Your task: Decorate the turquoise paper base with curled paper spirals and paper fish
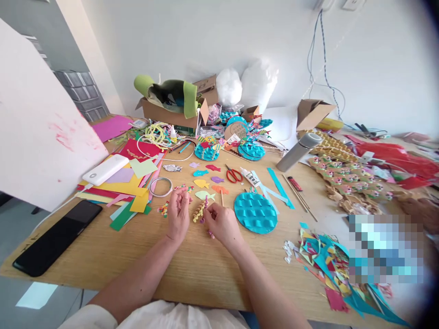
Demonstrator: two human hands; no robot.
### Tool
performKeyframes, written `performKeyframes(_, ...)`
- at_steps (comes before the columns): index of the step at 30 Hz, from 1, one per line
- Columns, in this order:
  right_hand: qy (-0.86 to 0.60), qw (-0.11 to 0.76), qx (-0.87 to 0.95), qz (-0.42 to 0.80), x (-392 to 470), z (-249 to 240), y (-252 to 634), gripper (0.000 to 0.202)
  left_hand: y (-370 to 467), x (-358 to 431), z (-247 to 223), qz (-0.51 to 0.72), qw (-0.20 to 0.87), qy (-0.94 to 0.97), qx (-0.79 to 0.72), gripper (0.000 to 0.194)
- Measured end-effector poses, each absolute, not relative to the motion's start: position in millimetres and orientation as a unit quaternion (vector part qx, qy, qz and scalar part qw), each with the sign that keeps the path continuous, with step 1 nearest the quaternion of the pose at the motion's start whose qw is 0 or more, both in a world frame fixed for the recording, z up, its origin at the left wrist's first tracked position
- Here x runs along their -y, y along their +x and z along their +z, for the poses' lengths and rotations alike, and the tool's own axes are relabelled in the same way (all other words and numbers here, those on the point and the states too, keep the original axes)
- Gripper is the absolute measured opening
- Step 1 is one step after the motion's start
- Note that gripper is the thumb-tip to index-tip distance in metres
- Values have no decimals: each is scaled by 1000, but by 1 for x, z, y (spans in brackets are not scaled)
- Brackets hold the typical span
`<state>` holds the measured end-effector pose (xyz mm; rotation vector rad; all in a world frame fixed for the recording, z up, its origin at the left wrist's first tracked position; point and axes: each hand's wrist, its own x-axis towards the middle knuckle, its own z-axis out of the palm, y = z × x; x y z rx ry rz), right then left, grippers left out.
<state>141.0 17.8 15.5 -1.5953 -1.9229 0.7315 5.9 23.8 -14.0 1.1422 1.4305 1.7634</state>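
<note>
There is one left hand (pixel 179 215) and one right hand (pixel 222 225), which makes two hands. The twisty strips (pixel 198 213) are too bunched up to count. I count eight loose fish (pixel 201 183) lying flat: seven in plain colours and one grey. There is one pair of red scissors (pixel 234 174), one black phone (pixel 56 238), one white power bank (pixel 104 170) and one grey flask (pixel 299 151). There are two small white bottles (pixel 251 177) and two puffy white bags (pixel 259 83).
</note>
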Motion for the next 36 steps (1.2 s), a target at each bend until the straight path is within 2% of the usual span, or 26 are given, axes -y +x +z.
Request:
performKeyframes(10, -539, 364, 726, 226, -14, 11, 136, 25, 12, -17, 1, 598, 427, 459, -500, 38)
performKeyframes(15, -490, 321, 800, 128, -10, 8, 136, 26, 13, -19, 0, 567, 531, 418, -471, 32)
performKeyframes(18, -474, 292, 826, 93, -9, 6, 136, 27, 12, -22, -1, 562, 550, 400, -471, 26)
performKeyframes(21, -474, 326, 802, 160, -11, 6, 137, 24, 10, -24, -2, 570, 566, 373, -464, 26)
performKeyframes(27, -520, 434, 609, 414, -27, 10, 148, 35, 10, -23, -1, 547, 634, 358, -412, 30)
performKeyframes(32, -480, 457, 512, 546, -36, 9, 156, 41, 11, -19, -1, 497, 681, 376, -385, 28)
performKeyframes(36, -464, 452, 474, 596, -35, 9, 155, 40, 11, -18, -2, 456, 705, 393, -376, 30)
